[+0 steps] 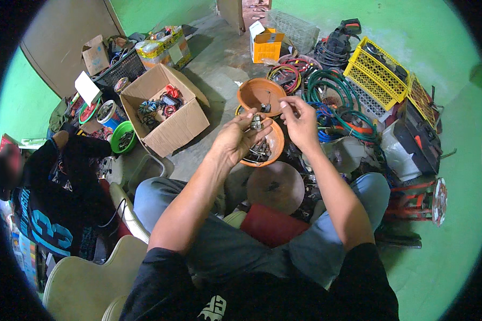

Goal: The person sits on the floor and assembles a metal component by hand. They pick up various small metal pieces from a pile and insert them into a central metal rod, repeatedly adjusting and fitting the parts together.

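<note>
Metal piece, small and kinda blocky, is up in the fingers of the left hand, so that hand's obviously the closer one. Fingers are curled in with the thumb along the near side, grip looks closed down on it. Right hand is up beside it, off to the right and a touch farther from the body, with a gap between its fingertips and the piece. So from the right hand, the piece lies left and slightly back toward the person. Thumb and finger there are bent close together, but I honestly can't tell if anything's pinched between them.

Long axis? Looks like it runs roughly away from the body, more than across, but it's too tiny to swear to. Whole thing is happening above two clay-colored bowls: the far bowl has a thin rod in it, and the near bowl holds a pile of metal bits, partly hidden by the left hand.
</note>
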A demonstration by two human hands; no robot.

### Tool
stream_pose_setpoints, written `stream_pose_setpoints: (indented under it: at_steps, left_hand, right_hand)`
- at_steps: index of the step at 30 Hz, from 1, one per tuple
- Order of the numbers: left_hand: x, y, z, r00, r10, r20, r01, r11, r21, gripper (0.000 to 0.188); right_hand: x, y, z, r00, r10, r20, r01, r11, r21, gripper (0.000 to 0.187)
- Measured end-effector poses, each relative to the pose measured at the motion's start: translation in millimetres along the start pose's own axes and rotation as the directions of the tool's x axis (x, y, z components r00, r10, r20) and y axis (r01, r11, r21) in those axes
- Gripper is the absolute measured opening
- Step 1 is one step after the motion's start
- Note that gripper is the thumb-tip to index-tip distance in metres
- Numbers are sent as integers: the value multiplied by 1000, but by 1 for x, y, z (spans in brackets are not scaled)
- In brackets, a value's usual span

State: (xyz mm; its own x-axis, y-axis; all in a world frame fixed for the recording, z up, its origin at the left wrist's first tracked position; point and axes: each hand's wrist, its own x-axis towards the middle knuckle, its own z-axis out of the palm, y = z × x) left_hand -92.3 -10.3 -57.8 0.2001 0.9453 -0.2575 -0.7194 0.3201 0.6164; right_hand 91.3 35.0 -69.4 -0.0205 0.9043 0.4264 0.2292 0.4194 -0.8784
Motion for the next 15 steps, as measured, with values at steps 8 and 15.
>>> stream_pose_setpoints:
  at_steps: [8, 15]
  left_hand:
    - [2, -7, 16, 999, -44, 23, 40, 987, 156, 24]
    - [6, -6, 20, 996, -86, 37, 79, 983, 165, 33]
  right_hand:
    - [-23, -43, -18, 976, -18, 219, 27, 999, -39, 27]
    - [-15, -35, -22, 980, -137, 147, 161, 973, -167, 17]
